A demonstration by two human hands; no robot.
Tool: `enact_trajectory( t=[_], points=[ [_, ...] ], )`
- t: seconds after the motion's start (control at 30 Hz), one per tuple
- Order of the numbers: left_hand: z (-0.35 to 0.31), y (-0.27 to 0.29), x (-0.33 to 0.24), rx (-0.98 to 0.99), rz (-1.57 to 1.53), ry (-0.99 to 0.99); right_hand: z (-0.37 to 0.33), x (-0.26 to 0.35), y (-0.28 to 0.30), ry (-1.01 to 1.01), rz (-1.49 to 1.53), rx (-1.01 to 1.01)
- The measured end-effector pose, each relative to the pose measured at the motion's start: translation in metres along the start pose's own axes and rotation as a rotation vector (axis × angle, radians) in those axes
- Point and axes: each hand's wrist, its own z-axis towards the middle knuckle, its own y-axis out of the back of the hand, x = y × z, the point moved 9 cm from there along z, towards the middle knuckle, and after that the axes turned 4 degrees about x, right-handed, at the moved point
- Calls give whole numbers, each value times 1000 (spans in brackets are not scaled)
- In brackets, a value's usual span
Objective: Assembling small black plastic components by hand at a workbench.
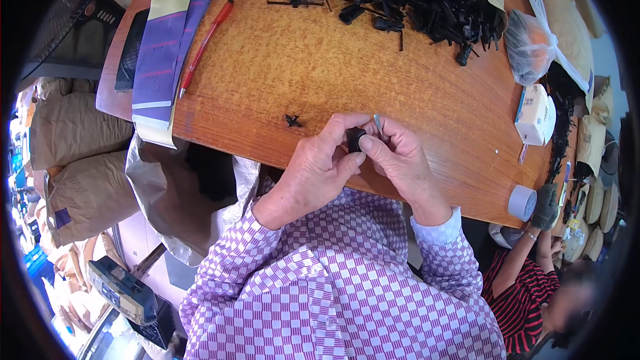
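Observation:
Near the table's front edge, my left hand (312,163) is closed with finger and thumb around a small black plastic part (357,139). My right hand (405,163) is closed too, its thumb pressed against the same part. A thin metal blade-like tool (378,123) sticks up between the right fingers; its lower end is hidden in the hand. Left of my hands, a tiny black scrap (293,121) lies on the wooden table (267,60). At the far side is a big heap of black plastic parts (427,0), some with thin stems.
At the left lie a red pen (208,43) and purple-and-yellow papers (157,60). On the right are a tape roll (522,202), a white box (533,115) and a knotted plastic bag (530,47). An open sack (167,193) hangs below the left edge. A person in stripes (523,280) works at the right.

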Motion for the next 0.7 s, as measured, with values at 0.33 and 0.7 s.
enact_trajectory(
  t=[0.33, 0.7],
  points=[
    [-2, 16, 3, -16, -87, 22, -1, 5, -16, 57, -333, -22],
    [-3, 18, -16, -231, 355, -104, 1, 2, -10, 263, -515, -127]
  ],
)
